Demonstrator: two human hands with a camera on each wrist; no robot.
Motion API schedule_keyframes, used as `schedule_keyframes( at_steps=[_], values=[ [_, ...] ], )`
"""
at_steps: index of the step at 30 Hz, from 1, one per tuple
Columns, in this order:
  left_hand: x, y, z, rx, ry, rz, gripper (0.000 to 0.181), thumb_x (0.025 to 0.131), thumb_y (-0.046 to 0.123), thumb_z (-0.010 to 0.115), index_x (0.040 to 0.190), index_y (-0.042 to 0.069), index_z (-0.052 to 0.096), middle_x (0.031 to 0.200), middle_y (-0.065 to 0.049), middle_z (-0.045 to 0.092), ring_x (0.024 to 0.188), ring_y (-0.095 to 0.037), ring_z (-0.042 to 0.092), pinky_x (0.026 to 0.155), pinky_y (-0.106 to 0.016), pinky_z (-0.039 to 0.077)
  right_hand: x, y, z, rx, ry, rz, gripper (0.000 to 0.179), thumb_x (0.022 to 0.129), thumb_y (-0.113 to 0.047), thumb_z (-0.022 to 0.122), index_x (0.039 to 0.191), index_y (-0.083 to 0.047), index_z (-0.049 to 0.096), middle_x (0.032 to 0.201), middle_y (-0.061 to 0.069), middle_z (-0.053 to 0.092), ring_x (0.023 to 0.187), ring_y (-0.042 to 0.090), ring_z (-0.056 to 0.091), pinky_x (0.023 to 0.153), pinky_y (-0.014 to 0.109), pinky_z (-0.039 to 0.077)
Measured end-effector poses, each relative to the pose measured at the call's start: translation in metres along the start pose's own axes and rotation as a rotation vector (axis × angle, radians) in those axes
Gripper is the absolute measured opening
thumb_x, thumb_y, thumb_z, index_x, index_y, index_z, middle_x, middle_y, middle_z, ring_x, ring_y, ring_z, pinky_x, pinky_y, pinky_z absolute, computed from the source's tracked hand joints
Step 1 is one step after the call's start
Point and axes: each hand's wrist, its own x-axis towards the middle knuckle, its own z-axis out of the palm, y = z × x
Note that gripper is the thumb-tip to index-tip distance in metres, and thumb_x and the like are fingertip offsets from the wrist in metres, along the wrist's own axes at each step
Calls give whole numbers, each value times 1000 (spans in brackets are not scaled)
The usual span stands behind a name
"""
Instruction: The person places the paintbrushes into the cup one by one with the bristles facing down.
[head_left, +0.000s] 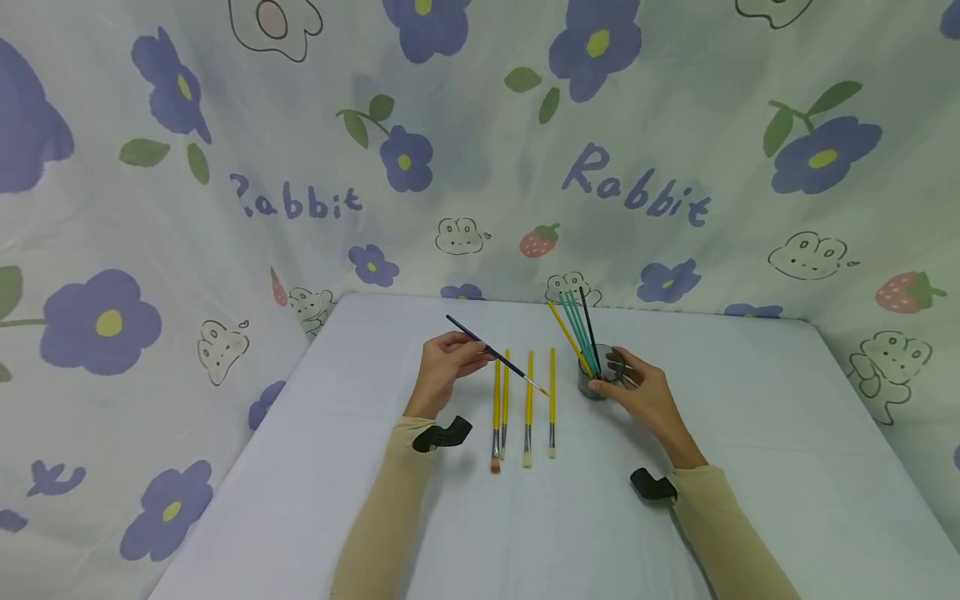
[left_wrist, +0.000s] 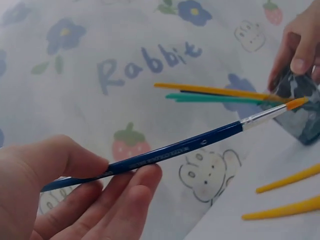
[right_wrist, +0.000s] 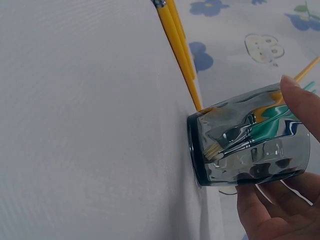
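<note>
Between thumb and fingers, my left hand (head_left: 447, 367) pinches a dark blue paintbrush (left_wrist: 200, 140) with a silver ferrule and orange bristles. The brush slants over the table, its tip pointing right toward the cup. My right hand (head_left: 637, 392) grips a grey-tinted glass cup (right_wrist: 250, 145) from its right side. Inside the cup lean green-handled brushes (head_left: 576, 329), a yellow one (head_left: 566, 329) and a dark one (head_left: 589, 325), bristles down. In the right wrist view, the bristles show through the glass near its base.
Several yellow paintbrushes (head_left: 529, 392) lie roughly parallel on the white tabletop (head_left: 300, 500), bristle ends toward me, between the hands. A patterned cloth (head_left: 480, 167) with flowers and rabbits hangs behind the table and along its sides.
</note>
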Motion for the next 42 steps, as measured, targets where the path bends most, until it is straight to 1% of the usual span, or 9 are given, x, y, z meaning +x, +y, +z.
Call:
schedule_keyframes(
  at_steps=[7,12,16,21,25,30,33,37,42],
  values=[
    [3,0,20,-62,8,29,11,93,-2,71,102,-5,64,82,-2,79,76,-15,79,77,-28,66,0,-1,1,5,1,-2,93,86,-36,86,160,-10,37,155,20,52,149,39,45,121,44,42],
    [6,2,31,-75,13,65,11,92,-3,72,100,-4,65,83,-3,78,77,-16,79,76,-28,66,0,-1,1,0,-2,7,94,86,-37,86,161,-11,36,156,20,51,149,38,45,121,44,41],
    [7,5,41,-99,9,100,9,91,-4,71,99,-4,66,82,-4,77,75,-16,79,75,-28,66,0,-1,0,1,-7,10,94,86,-38,86,161,-11,35,157,20,50,151,38,43,122,44,41],
    [10,6,52,-128,-4,119,10,91,-5,72,98,-5,66,82,-5,77,75,-17,79,74,-28,66,-1,-2,1,9,-7,10,94,86,-37,85,161,-10,35,156,20,50,151,39,43,123,45,40],
    [13,5,60,-117,-2,125,11,91,-3,74,99,-5,66,83,-6,77,75,-17,79,75,-30,66,-1,-2,1,9,-7,9,94,86,-37,85,161,-10,36,156,20,50,150,39,43,124,46,39],
    [16,3,69,-69,13,121,13,91,0,76,100,-5,67,89,-9,77,77,-18,79,78,-33,66,-1,-1,1,-5,-9,1,94,86,-38,85,161,-10,35,156,20,50,150,40,43,123,46,40],
    [17,3,74,-54,12,122,14,91,-1,75,101,-5,67,89,-10,75,77,-17,79,80,-33,66,-1,0,0,-3,-10,1,95,86,-39,86,161,-10,35,157,20,50,151,41,42,123,46,40],
    [17,3,81,-50,-3,134,13,91,-2,75,101,-6,67,88,-8,74,76,-16,78,79,-32,66,-1,1,0,0,-12,6,96,85,-40,86,161,-10,36,158,21,48,151,41,41,123,46,40],
    [15,0,90,10,-26,155,14,91,0,76,102,-6,68,90,-8,72,77,-15,78,80,-31,66,-1,1,0,3,-11,1,96,85,-41,86,161,-10,36,158,21,48,151,41,41,123,46,40]
  ],
)
